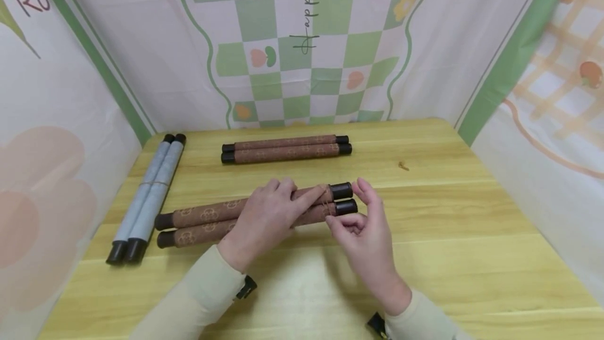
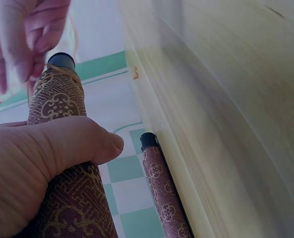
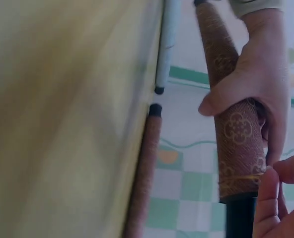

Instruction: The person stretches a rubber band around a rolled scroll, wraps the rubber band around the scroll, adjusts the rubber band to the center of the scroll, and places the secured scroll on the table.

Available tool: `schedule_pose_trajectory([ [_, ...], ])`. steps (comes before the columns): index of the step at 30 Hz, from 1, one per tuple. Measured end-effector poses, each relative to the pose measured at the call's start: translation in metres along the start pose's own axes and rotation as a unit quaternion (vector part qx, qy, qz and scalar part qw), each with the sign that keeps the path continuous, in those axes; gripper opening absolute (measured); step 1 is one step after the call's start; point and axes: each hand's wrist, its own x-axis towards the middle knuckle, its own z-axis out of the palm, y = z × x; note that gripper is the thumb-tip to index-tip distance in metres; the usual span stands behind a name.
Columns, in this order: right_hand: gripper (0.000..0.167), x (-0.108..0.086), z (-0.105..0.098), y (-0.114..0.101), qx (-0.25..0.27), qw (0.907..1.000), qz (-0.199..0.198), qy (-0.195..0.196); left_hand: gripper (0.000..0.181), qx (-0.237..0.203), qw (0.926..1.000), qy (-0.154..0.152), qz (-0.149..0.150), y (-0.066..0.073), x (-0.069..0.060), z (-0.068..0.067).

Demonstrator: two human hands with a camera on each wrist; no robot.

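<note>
A pair of brown patterned scrolls (image 1: 203,213) with black end knobs (image 1: 342,190) lies side by side at a slant, held above the table. My left hand (image 1: 271,214) grips both near their right part, its thumb across one roll in the left wrist view. Around the right end runs a thin tan elastic band (image 3: 244,177). Thumb and finger of my right hand (image 1: 368,235) pinch this band at the roll's side, seen in the right wrist view. The far side of the band is hidden.
Behind lies another pair of brown scrolls (image 1: 288,150) on the wooden table (image 1: 448,235). Two pale blue scrolls (image 1: 148,193), banded together, lie at the left. A small tan band (image 1: 403,166) rests at the back right. Patterned cloth (image 1: 325,20) surrounds the table.
</note>
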Motion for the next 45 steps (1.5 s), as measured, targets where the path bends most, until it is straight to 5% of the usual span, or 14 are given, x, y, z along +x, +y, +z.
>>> schedule_pose_trajectory([
  [4,0.078,0.007,0.001,-0.002,-0.132,0.9783,-0.160,0.011,0.080,0.007,0.9998,0.013,0.010,0.002,0.000,0.002],
  [7,0.069,0.014,0.000,-0.004,-0.197,0.9562,-0.216,0.014,0.064,0.030,0.9990,0.030,0.017,0.004,-0.001,0.003],
  [12,0.057,0.024,-0.001,-0.008,-0.251,0.9422,-0.222,0.002,0.050,0.055,0.9969,0.050,0.026,0.007,-0.002,0.003],
  [18,0.053,0.031,-0.004,-0.010,-0.282,0.9332,-0.222,-0.018,0.058,0.041,0.9982,0.035,0.026,0.009,-0.003,0.002],
  [31,0.048,0.034,-0.013,-0.008,-0.253,0.9451,-0.200,-0.052,0.083,-0.010,0.9997,-0.012,0.018,0.006,-0.004,0.000],
  [35,0.056,0.035,-0.020,-0.012,-0.280,0.9414,-0.168,-0.083,0.089,-0.024,0.9992,-0.028,0.014,0.004,-0.004,0.001],
  [40,0.079,0.041,-0.027,-0.019,-0.366,0.9087,-0.103,-0.172,0.091,-0.033,0.9981,-0.050,0.013,0.001,-0.004,0.001],
  [45,0.097,0.042,-0.028,-0.012,-0.434,0.8623,-0.124,-0.229,0.098,-0.036,0.9968,-0.070,0.012,0.001,-0.004,0.002],
])
